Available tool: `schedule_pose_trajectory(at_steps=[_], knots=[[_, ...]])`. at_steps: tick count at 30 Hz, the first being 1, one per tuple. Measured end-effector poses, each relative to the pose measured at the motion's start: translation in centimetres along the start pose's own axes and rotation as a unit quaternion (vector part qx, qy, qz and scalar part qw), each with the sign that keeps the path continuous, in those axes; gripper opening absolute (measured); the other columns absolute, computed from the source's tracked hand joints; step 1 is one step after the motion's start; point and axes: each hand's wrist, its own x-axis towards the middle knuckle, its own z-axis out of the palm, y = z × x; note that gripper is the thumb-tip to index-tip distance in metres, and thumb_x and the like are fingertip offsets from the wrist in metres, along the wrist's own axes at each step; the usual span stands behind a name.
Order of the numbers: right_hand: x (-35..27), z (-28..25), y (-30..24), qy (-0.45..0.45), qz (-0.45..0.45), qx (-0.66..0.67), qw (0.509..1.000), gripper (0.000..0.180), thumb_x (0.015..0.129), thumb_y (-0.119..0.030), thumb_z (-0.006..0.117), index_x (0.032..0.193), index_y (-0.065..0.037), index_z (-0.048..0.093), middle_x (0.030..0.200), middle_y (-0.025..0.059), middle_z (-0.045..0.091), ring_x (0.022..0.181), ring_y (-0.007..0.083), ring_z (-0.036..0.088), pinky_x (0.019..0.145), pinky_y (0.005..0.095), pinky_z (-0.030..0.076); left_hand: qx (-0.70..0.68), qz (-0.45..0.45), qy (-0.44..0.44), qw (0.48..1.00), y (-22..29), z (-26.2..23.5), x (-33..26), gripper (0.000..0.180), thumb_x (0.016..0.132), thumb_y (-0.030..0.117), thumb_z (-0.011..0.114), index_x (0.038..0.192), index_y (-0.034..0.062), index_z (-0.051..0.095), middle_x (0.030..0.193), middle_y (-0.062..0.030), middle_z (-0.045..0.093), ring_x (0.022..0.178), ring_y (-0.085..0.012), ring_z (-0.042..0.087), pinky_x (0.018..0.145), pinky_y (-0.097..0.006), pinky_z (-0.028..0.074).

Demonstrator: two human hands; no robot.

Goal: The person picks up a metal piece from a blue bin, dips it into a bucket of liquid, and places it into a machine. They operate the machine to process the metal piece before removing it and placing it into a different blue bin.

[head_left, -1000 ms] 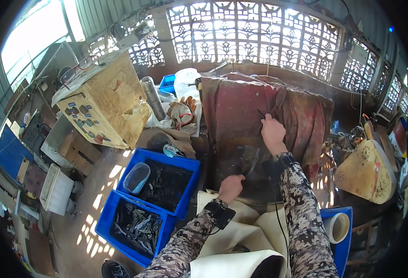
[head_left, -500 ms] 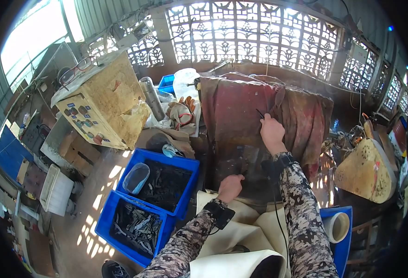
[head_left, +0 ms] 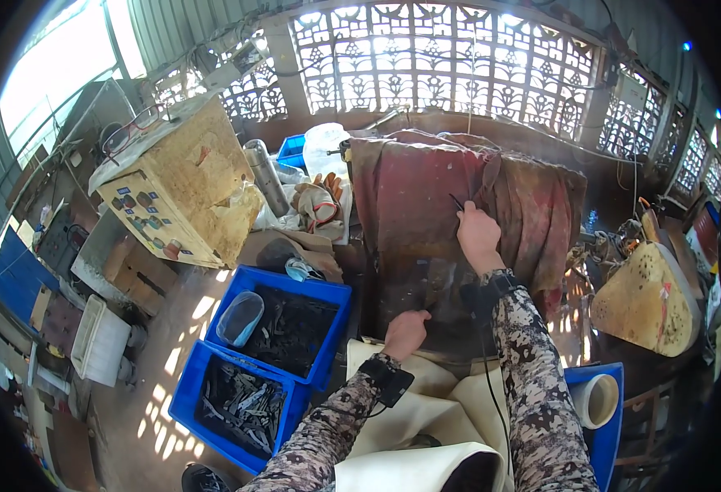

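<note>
A dirty red-brown cloth (head_left: 426, 205) hangs over a machine in front of me. My right hand (head_left: 478, 233) is raised against the cloth and pinches a thin dark rod-like piece (head_left: 456, 202) at its top. My left hand (head_left: 406, 331) rests lower down on the dark front edge of the machine, fingers curled; whether it grips anything I cannot tell. A cream apron (head_left: 426, 410) covers my lap below both forearms.
Two blue crates (head_left: 255, 287) of dark metal parts stand on the floor at my left, one with a clear tub (head_left: 239, 318). A yellowed control box (head_left: 181, 190), work gloves (head_left: 319, 203) and a metal flask (head_left: 265, 175) sit behind them. A blue bin with a white roll (head_left: 595, 400) is at right.
</note>
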Motion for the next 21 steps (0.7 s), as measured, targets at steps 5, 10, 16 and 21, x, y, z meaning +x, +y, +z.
schedule_pose_trajectory(at_steps=[5,10,16,21], knots=[[-0.2,0.0,0.1,-0.001,-0.001,0.010,1.000,0.023,0.093,-0.030,0.056,0.096,-0.007,0.055,0.080,0.0170,0.066,0.074,0.0390,0.067,0.062,0.0509,0.052,0.005,-0.015,-0.021,1.000,0.3,-0.2,-0.2,0.028,0.083,0.006,0.049,0.102,0.0099,0.070,0.096,-0.0177,0.068,0.096,-0.0355,0.063,0.084,-0.045,0.050],[-0.4,-0.5,-0.1,-0.022,0.005,0.004,1.000,0.022,0.095,-0.028,0.053,0.094,-0.006,0.055,0.083,0.0166,0.066,0.077,0.0369,0.067,0.064,0.0482,0.052,0.010,-0.029,-0.043,0.999,0.3,0.0,-0.1,0.030,0.082,0.006,0.049,0.104,0.0105,0.069,0.101,-0.0174,0.068,0.099,-0.0354,0.063,0.086,-0.045,0.050],[0.2,-0.7,-0.4,-0.013,0.005,0.007,1.000,0.022,0.094,-0.028,0.054,0.094,-0.006,0.055,0.082,0.0166,0.066,0.076,0.0369,0.067,0.063,0.0484,0.052,0.019,-0.030,-0.046,0.998,0.5,-0.7,0.4,0.031,0.082,0.006,0.049,0.105,0.0105,0.069,0.100,-0.0180,0.068,0.098,-0.0363,0.063,0.085,-0.045,0.050],[0.2,-0.1,0.1,-0.006,0.003,0.020,1.000,0.024,0.093,-0.030,0.057,0.097,-0.007,0.054,0.081,0.0178,0.066,0.075,0.0398,0.067,0.063,0.0514,0.052,0.010,-0.023,-0.042,0.999,0.3,-0.4,0.3,0.031,0.081,0.006,0.049,0.105,0.0106,0.069,0.099,-0.0183,0.068,0.097,-0.0367,0.063,0.085,-0.045,0.049]])
